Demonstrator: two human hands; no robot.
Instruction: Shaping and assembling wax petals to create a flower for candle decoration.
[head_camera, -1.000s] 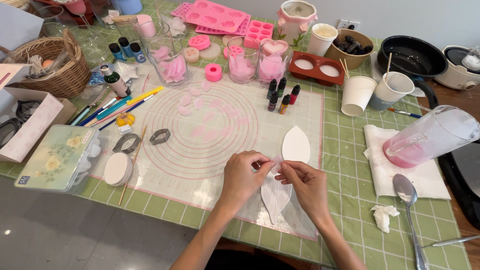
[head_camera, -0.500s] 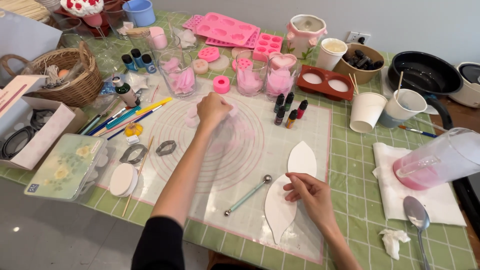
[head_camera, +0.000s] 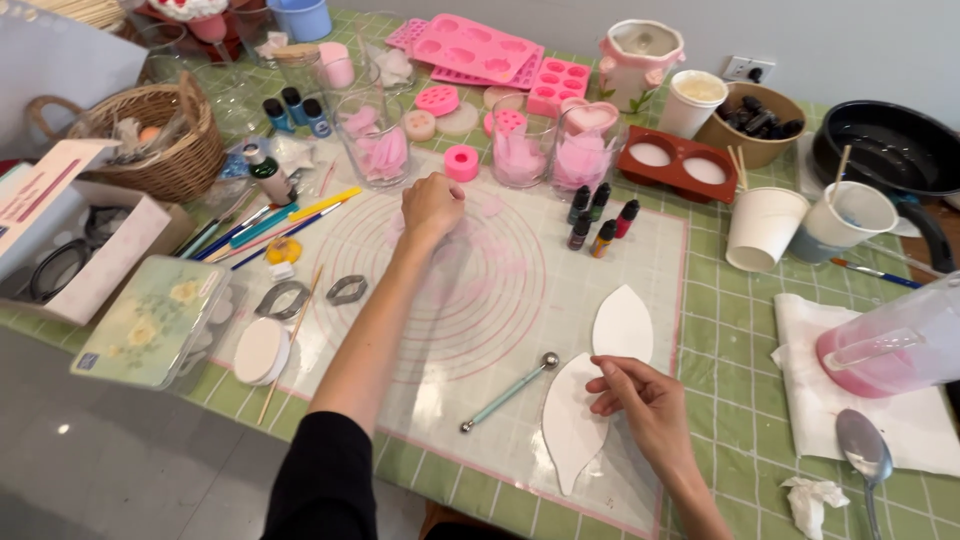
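a green checked tablecloth (head_camera: 760, 400) covers the table, and on it lies a pale silicone mat (head_camera: 480, 300) printed with pink rings. far across the table stand pink moulds (head_camera: 480, 45), a wicker basket (head_camera: 160, 130) at the far left, glass jars (head_camera: 520, 150) of pink pieces, and paper cups (head_camera: 765, 225) to the right. on the near right part of the mat lie two white leaf-shaped pieces: the larger leaf piece (head_camera: 572, 430) close to the near edge, the smaller leaf piece (head_camera: 623, 325) just beyond it. the left hand (head_camera: 432, 205) reaches far over the mat, fingers curled loosely downward onto a faint pink patch (head_camera: 480, 215); whether it grips anything i cannot tell. the right hand (head_camera: 640, 395) rests at the larger leaf piece, fingers bent and half closed, fingertips touching its edge. a ball-ended modelling tool (head_camera: 508, 392) lies on the mat just left of that piece, untouched. small dye bottles (head_camera: 598, 215) stand at the mat's far right.
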